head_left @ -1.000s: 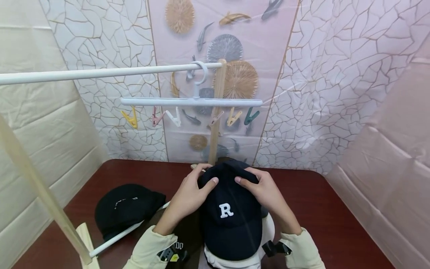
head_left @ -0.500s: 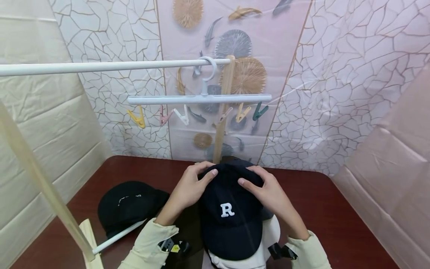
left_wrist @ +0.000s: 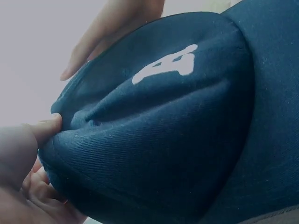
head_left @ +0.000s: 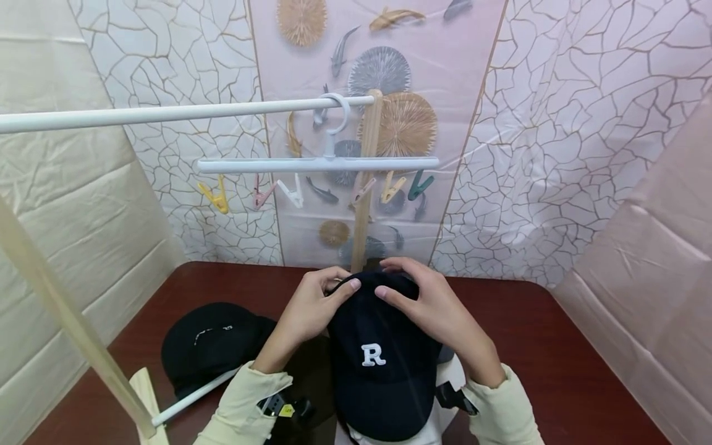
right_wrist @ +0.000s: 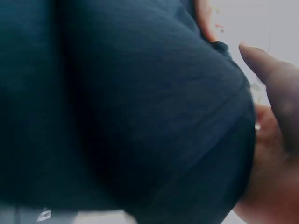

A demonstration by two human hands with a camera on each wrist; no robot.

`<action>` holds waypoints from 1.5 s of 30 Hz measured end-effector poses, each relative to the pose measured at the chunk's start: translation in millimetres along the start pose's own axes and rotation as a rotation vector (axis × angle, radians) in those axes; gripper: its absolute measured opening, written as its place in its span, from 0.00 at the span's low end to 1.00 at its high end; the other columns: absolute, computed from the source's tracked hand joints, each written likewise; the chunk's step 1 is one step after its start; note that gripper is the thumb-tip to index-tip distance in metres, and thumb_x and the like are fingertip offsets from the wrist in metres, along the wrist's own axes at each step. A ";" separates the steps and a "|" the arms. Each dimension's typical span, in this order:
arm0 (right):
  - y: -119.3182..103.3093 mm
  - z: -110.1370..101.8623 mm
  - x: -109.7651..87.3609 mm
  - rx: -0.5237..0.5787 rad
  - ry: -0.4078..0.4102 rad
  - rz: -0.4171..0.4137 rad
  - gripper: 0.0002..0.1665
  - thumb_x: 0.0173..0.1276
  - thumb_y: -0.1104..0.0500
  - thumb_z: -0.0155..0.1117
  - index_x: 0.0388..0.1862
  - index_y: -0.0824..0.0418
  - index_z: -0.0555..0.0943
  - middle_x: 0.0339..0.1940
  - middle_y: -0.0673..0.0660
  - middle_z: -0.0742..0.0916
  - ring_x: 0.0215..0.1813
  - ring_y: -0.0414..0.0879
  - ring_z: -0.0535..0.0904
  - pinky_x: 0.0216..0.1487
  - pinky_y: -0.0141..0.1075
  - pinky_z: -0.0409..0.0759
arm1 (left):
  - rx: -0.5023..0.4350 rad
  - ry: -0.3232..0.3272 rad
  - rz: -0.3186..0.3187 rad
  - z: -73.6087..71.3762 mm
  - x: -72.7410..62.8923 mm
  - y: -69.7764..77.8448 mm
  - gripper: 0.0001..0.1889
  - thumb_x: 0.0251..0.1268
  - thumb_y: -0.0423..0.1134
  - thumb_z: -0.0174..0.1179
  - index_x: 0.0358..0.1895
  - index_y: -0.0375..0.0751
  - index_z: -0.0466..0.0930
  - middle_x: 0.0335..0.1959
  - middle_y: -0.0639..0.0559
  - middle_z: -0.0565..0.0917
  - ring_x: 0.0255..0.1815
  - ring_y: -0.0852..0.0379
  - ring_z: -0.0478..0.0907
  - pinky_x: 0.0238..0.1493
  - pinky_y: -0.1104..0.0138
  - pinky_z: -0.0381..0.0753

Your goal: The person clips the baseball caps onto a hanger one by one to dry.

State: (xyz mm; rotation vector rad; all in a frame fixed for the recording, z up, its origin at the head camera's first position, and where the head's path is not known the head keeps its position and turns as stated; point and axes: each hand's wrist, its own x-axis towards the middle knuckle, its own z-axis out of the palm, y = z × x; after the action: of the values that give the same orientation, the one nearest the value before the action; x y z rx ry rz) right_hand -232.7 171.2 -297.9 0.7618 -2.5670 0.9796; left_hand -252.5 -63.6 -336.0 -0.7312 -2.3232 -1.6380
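A dark navy baseball cap with a white letter R on its front stands crown up, its brim towards me. My left hand pinches the crown's top edge; in the left wrist view the left thumb presses on the fabric with fingers curled behind. My right hand is spread around the crown's right side. In the right wrist view the right thumb stands apart from the cloth, and the other fingers are partly hidden behind the cap. Part of a white hat shows underneath.
A white hanger with several coloured clothespins hangs from a white rod above the cap. Wooden posts carry the rack. A black cap lies at left, a dark brown one beside my left forearm, on the red-brown table.
My right hand has shifted left and up along the crown, its thumb nearer the left one. The left hand keeps its pinch. The crown's top looks narrower than before.
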 end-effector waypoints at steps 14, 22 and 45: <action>-11.1 0.0 23.6 0.019 -0.162 -0.053 0.09 0.76 0.47 0.69 0.46 0.50 0.87 0.42 0.44 0.89 0.44 0.40 0.84 0.52 0.43 0.81 | -0.108 -0.087 0.031 -5.6 3.5 -8.8 0.19 0.85 0.44 0.54 0.31 0.40 0.84 0.21 0.56 0.76 0.26 0.60 0.78 0.30 0.69 0.77; -3.9 1.8 31.5 0.121 -0.216 -0.078 0.10 0.76 0.48 0.70 0.41 0.53 0.87 0.33 0.46 0.83 0.38 0.42 0.79 0.46 0.38 0.78 | -0.234 -0.074 -0.003 -3.3 4.6 -7.7 0.19 0.85 0.42 0.54 0.37 0.33 0.87 0.23 0.55 0.82 0.26 0.62 0.80 0.30 0.70 0.79; 3.5 16.5 30.0 0.286 -0.154 -0.082 0.20 0.86 0.54 0.55 0.28 0.56 0.72 0.23 0.47 0.67 0.26 0.42 0.66 0.36 0.34 0.69 | -0.054 -0.080 0.000 -6.3 23.5 0.1 0.19 0.83 0.51 0.56 0.33 0.46 0.87 0.22 0.53 0.79 0.26 0.54 0.77 0.32 0.66 0.75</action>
State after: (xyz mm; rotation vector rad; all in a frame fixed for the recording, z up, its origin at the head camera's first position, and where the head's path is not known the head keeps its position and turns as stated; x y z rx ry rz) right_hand -260.6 151.0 -298.7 1.0465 -2.5282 1.3261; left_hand -273.3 -62.9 -323.4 -0.8229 -2.3410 -1.7074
